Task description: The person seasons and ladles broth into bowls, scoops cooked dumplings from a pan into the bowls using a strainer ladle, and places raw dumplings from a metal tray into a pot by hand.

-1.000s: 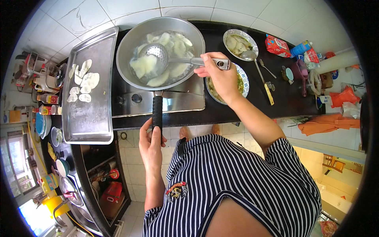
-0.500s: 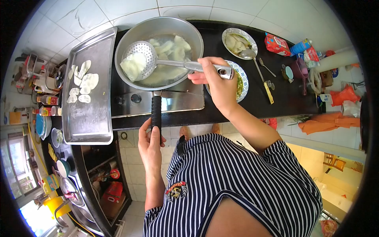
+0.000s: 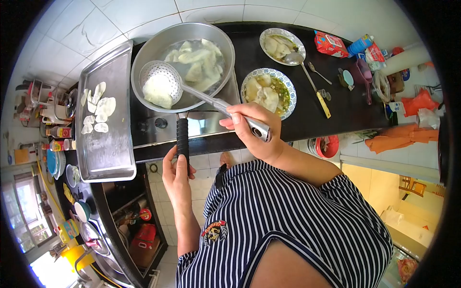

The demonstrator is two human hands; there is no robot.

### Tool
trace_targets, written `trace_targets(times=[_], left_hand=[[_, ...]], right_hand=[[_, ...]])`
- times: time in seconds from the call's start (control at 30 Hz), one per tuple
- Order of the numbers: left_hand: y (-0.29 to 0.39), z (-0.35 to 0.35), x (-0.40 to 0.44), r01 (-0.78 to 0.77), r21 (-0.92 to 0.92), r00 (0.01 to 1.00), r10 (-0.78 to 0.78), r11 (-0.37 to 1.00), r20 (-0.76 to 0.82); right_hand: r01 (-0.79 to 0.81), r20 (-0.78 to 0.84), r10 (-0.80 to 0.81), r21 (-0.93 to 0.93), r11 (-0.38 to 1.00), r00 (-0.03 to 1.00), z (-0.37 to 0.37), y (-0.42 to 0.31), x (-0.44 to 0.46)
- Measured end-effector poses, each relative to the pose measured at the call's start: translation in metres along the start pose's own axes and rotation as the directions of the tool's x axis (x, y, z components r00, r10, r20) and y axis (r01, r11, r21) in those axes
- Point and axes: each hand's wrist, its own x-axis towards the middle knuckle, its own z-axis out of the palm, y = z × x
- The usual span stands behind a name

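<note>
My left hand [image 3: 176, 175] is closed around the black handle of a large metal pot [image 3: 229, 72] on the stove. In my right hand [image 3: 254, 128] is the metal handle of a slotted skimmer [image 3: 165, 77], its bowl inside the pot near the left rim. Pale dumplings [image 3: 158, 94] lie in the skimmer. More dumplings [image 3: 201, 60] sit in the cloudy water to its right. Just beyond my right hand stands a patterned bowl [image 3: 291, 91] with dumplings and green bits in broth.
To the left lies a metal tray [image 3: 108, 153] with several flat white pieces [image 3: 105, 106]. At the back right is another bowl [image 3: 283, 32] with dumplings, a spoon [image 3: 314, 86] resting on it. A red packet [image 3: 331, 44] and a blue bottle [image 3: 360, 44] stand farther right.
My right hand has moved down and toward me, tilting the skimmer handle more steeply. The nearer bowl now shows more fully. The whole view has shifted slightly.
</note>
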Motion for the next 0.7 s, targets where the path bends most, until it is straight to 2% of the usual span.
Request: trace_targets(times=[0.2, 0.27, 0.33, 0.43, 0.53, 0.6, 0.7], left_hand=[[0.001, 0.003, -0.002, -0.014, 0.017, 1.0, 0.014, 1.0, -0.02], [0.002, 0.004, -0.002, -0.014, 0.014, 0.999, 0.015, 1.0, -0.031], [0.0, 0.005, -0.002, -0.019, 0.007, 0.999, 0.019, 1.0, -0.035], [-0.001, 0.006, -0.002, -0.021, 0.003, 0.998, 0.021, 1.0, -0.051], [0.001, 0.008, -0.004, -0.014, 0.0, 0.997, 0.014, 1.0, -0.073], [0.002, 0.009, -0.005, -0.009, -0.005, 0.996, 0.009, 1.0, -0.085], [0.001, 0.008, -0.005, -0.007, 0.004, 0.997, 0.007, 1.0, -0.082]], right_hand=[[-0.015, 0.002, 0.015, 0.004, 1.0, 1.0, -0.004, 0.001, -0.004], [-0.189, -0.174, 0.236, 0.249, 0.95, 0.956, -0.002, 0.004, 0.001], [-0.323, -0.238, 0.429, 0.379, 0.867, 0.871, -0.014, 0.013, 0.014], [-0.379, -0.312, 0.609, 0.556, 0.739, 0.729, -0.035, 0.019, 0.033], [-0.357, -0.333, 0.609, 0.574, 0.737, 0.72, -0.055, 0.011, 0.034], [-0.303, -0.345, 0.542, 0.549, 0.779, 0.766, -0.073, 0.004, 0.031], [-0.267, -0.429, 0.493, 0.485, 0.833, 0.757, -0.108, -0.011, 0.026]])
